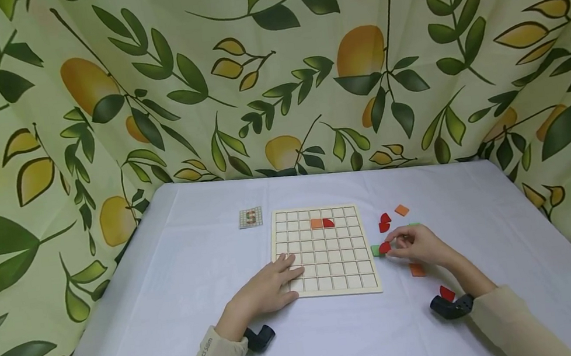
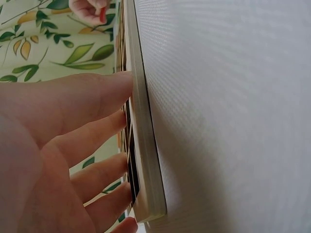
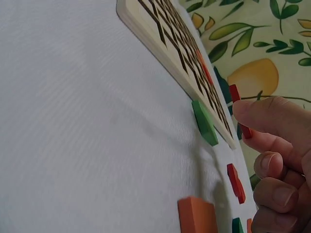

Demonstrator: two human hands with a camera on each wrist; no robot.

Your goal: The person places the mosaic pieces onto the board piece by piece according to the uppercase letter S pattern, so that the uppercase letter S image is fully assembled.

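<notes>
A pale wooden grid board [image 1: 322, 256] lies on the white cloth. On it, in an upper row, an orange square tile [image 1: 316, 223] sits beside a red quarter-round tile [image 1: 328, 223]. My left hand [image 1: 268, 287] rests on the board's lower left corner, its fingers spread; the left wrist view shows the thumb [image 2: 112, 87] at the board's edge. Off the right side, my right hand [image 1: 422, 244] pinches another red quarter-round tile [image 3: 247, 127] between thumb and index finger, raised above the cloth. A green tile [image 3: 205, 124] lies beside the board's edge, under the held tile in the head view.
Two red tiles [image 1: 384, 226], an orange square [image 1: 402, 210] and a partly hidden green tile [image 1: 414, 224] lie right of the board. Nearer me are an orange tile [image 1: 417, 270] and a red one [image 1: 447, 293]. A small pattern card [image 1: 250, 218] lies at upper left.
</notes>
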